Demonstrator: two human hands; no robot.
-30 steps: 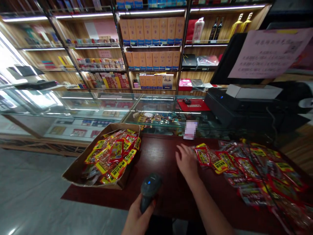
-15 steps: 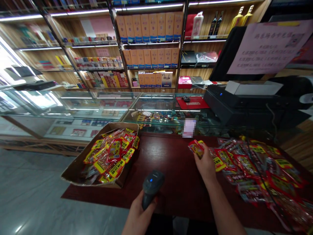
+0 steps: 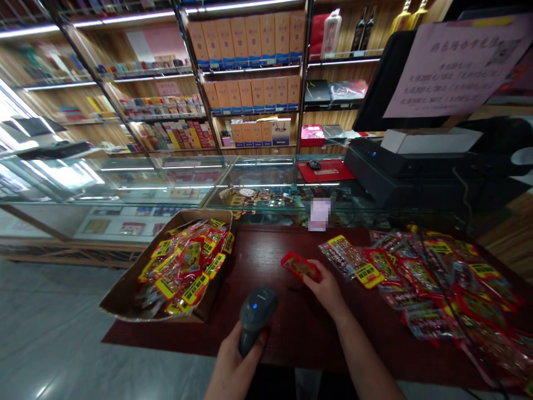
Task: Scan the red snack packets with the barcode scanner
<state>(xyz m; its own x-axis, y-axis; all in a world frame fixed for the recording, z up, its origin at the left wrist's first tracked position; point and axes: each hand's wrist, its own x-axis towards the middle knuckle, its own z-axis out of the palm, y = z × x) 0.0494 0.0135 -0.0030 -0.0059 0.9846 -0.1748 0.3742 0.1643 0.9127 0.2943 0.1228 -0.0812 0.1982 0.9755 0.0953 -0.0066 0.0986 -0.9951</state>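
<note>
The packet [image 3: 293, 265] has moved farther from the surface's [image 3: 266, 244] right edge, right hand [image 3: 326, 289] pinching it; left hand [image 3: 236, 360], clasping the scanner [image 3: 258, 308], should hold steady.

I stand at a dark red-brown wooden table [image 3: 264, 255]. Directly on it sits an open cardboard box [image 3: 213, 294]. Well to the right of this box, I have clear-and-red snack packets [image 3: 416, 276] strewn in an overlapping heap; one yellow-labelled packet [image 3: 347, 256] lies closest to the box.
</note>
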